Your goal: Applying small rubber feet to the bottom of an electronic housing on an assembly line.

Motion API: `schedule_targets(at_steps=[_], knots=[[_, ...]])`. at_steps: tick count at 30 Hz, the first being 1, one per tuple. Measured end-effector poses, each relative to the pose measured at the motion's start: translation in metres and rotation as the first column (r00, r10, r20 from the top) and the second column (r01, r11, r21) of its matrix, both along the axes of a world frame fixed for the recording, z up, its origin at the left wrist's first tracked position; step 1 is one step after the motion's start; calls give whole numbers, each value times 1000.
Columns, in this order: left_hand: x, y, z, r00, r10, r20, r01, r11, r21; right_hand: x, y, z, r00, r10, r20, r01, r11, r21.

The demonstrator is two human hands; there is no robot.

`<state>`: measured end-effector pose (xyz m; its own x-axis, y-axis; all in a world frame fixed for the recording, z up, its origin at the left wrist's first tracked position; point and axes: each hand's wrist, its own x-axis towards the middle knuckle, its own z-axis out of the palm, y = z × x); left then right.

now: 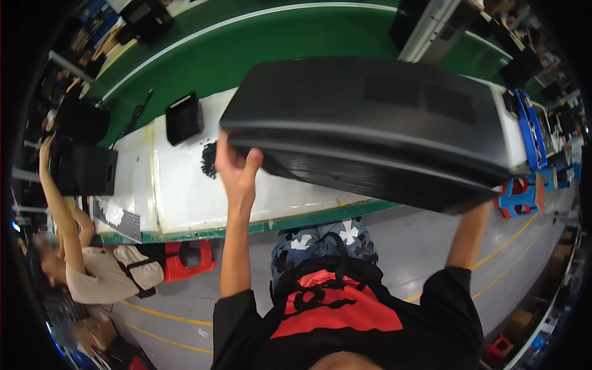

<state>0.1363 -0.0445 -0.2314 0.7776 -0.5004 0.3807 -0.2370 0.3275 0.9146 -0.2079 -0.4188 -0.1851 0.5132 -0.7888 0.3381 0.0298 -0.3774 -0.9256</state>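
Note:
A large black plastic housing (364,117) with two vented patches is held tilted above the worktable (185,185), spanning most of its right half. My left hand (237,166) grips the housing's near left corner, thumb on the near side and fingers around the end. At the near right corner, my right hand (480,213) holds the other end; its fingers are hidden behind the housing. Left of the housing, a pile of small black parts (209,160) lies on the white tabletop, close to my left hand. Behind the pile sits a black tray (184,119).
On the left, a co-worker (105,271) reaches toward another black housing (86,169). A grey mesh-like sheet (117,219) lies at the table's near left edge. Red stools (188,260) and blue-red stools (519,196) stand alongside. A blue rack (531,129) is at the right end.

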Motion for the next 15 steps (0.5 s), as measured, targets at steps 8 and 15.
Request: schedule_targets(at_steps=[8,15], knots=[[26,-76,-13,649,-387,-655,505,863,-10,74,79,173,961,194,199,-275,769,577],[42,-118,-58,510,-521,-684,550,809,-207,234,72,227,885,399,239,-455,633,627]])
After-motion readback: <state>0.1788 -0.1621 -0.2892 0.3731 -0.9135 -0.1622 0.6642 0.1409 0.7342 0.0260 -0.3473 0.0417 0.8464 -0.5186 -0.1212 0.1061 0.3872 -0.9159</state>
